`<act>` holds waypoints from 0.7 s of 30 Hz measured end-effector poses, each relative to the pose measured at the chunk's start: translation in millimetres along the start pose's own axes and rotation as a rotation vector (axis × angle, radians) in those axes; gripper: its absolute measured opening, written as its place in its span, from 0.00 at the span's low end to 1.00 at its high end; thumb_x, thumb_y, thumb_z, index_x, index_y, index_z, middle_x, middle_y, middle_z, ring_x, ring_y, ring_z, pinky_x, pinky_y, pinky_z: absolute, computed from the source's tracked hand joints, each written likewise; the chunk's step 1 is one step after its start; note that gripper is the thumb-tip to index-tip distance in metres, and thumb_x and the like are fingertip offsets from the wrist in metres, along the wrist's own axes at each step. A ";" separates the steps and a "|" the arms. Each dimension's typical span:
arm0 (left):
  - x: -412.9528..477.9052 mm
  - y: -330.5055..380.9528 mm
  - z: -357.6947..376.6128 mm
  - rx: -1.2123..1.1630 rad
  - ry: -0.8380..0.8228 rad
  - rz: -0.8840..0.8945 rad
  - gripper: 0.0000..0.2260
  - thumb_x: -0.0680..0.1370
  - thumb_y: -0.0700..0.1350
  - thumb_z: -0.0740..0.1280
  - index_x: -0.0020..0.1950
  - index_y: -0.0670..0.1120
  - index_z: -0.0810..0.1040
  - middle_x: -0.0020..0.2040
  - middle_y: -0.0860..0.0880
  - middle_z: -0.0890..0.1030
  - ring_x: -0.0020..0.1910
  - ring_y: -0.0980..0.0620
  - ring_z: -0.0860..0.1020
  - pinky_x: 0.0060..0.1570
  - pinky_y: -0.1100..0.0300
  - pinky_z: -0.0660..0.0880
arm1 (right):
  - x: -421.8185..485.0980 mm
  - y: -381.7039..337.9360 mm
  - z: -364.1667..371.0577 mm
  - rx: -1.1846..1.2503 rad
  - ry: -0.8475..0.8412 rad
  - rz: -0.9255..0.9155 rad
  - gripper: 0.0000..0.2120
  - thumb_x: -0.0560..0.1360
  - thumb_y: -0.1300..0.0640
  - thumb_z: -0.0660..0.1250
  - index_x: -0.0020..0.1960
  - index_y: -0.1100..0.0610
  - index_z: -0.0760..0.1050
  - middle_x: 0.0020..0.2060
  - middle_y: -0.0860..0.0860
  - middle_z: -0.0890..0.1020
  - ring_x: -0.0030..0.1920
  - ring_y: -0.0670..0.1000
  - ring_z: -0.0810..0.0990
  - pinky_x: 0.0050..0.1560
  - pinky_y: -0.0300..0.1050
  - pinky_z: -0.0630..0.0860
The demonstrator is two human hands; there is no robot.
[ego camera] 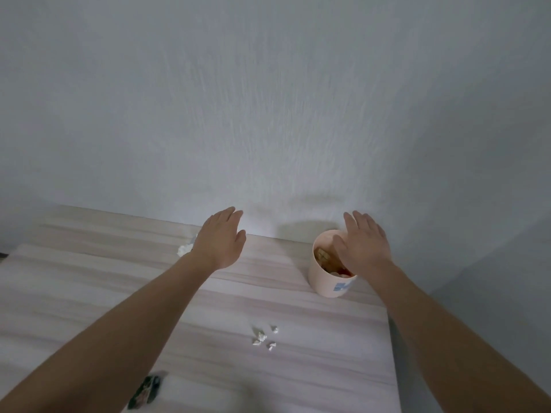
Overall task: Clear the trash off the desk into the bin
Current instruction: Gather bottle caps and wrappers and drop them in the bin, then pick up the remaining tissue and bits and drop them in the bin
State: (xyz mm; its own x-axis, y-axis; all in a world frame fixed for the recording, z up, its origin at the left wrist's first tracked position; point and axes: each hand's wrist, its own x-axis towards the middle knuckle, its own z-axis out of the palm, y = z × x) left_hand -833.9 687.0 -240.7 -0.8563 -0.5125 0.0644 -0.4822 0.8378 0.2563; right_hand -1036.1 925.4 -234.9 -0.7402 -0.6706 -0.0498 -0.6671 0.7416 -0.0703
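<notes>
A small pale pink bin (323, 281) with a blue label stands at the back right of the desk (89, 287), with trash inside. My right hand (363, 245) hovers flat and open over its mouth, holding nothing. My left hand (222, 238) is stretched out open above the desk's back middle, palm down. A crumpled white tissue (185, 249) lies just left of that hand, partly hidden by my wrist. Several small white paper scraps (264, 337) lie in the desk's middle. A dark crumpled wrapper (146, 393) sits near the front edge under my left forearm.
A plain white wall (268, 99) rises directly behind the desk. The desk's right edge (392, 353) drops off just right of the bin, with grey floor beyond.
</notes>
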 end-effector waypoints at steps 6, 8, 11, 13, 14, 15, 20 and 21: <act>-41.1 5.9 -15.2 0.016 0.004 -0.076 0.22 0.80 0.47 0.58 0.73 0.42 0.64 0.73 0.42 0.67 0.72 0.43 0.64 0.71 0.50 0.59 | -23.7 -4.9 -13.4 0.056 0.026 -0.020 0.29 0.80 0.44 0.51 0.77 0.55 0.53 0.77 0.53 0.58 0.77 0.55 0.53 0.76 0.54 0.52; -55.9 5.4 -20.4 0.030 0.014 -0.094 0.22 0.80 0.47 0.58 0.73 0.41 0.65 0.72 0.42 0.68 0.71 0.43 0.64 0.71 0.49 0.59 | -31.2 -10.5 -15.4 0.080 0.044 -0.038 0.29 0.79 0.45 0.51 0.77 0.55 0.54 0.76 0.53 0.59 0.77 0.55 0.54 0.75 0.54 0.53; -79.8 3.4 -26.1 0.029 0.047 -0.109 0.21 0.79 0.46 0.58 0.70 0.41 0.68 0.68 0.41 0.72 0.68 0.40 0.68 0.68 0.48 0.63 | -42.8 -22.0 -15.6 0.114 0.065 -0.080 0.29 0.79 0.45 0.53 0.76 0.56 0.56 0.75 0.54 0.61 0.76 0.56 0.56 0.75 0.54 0.54; -96.0 0.6 -28.4 0.025 0.062 -0.132 0.19 0.79 0.45 0.59 0.69 0.41 0.69 0.67 0.40 0.72 0.68 0.40 0.68 0.67 0.48 0.64 | -50.9 -31.2 -15.2 0.124 0.055 -0.107 0.29 0.79 0.46 0.53 0.76 0.57 0.57 0.75 0.54 0.62 0.76 0.56 0.56 0.75 0.54 0.55; -103.7 -2.4 -28.6 0.028 0.069 -0.148 0.19 0.79 0.45 0.59 0.69 0.41 0.69 0.68 0.40 0.72 0.68 0.40 0.68 0.67 0.48 0.63 | -55.4 -36.4 -15.0 0.124 0.052 -0.119 0.29 0.79 0.46 0.53 0.76 0.57 0.57 0.75 0.54 0.62 0.75 0.56 0.57 0.75 0.53 0.55; -111.4 -6.3 -28.7 0.032 0.074 -0.162 0.20 0.78 0.46 0.58 0.68 0.41 0.69 0.67 0.40 0.72 0.68 0.41 0.68 0.67 0.48 0.63 | -60.3 -41.9 -14.9 0.119 0.052 -0.132 0.28 0.79 0.46 0.53 0.76 0.57 0.57 0.74 0.54 0.63 0.75 0.55 0.58 0.74 0.53 0.55; -139.3 -33.2 -34.9 0.006 0.080 -0.194 0.24 0.76 0.50 0.54 0.69 0.42 0.69 0.69 0.41 0.71 0.69 0.42 0.68 0.68 0.49 0.63 | -87.6 -72.7 -17.8 0.096 0.085 -0.145 0.28 0.79 0.47 0.55 0.76 0.57 0.59 0.73 0.55 0.66 0.74 0.56 0.61 0.73 0.53 0.58; -143.4 -40.8 -36.9 -0.013 0.085 -0.198 0.23 0.77 0.49 0.55 0.70 0.42 0.68 0.70 0.41 0.70 0.70 0.42 0.66 0.69 0.49 0.61 | -93.7 -79.6 -18.2 0.090 0.092 -0.143 0.28 0.79 0.47 0.55 0.75 0.58 0.59 0.73 0.55 0.66 0.74 0.56 0.61 0.73 0.53 0.57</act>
State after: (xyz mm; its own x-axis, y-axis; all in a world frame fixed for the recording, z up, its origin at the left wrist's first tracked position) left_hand -684.6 719.4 -224.8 -0.7262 -0.6812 0.0931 -0.6364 0.7172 0.2840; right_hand -915.1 929.5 -206.4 -0.6459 -0.7612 0.0579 -0.7587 0.6317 -0.1594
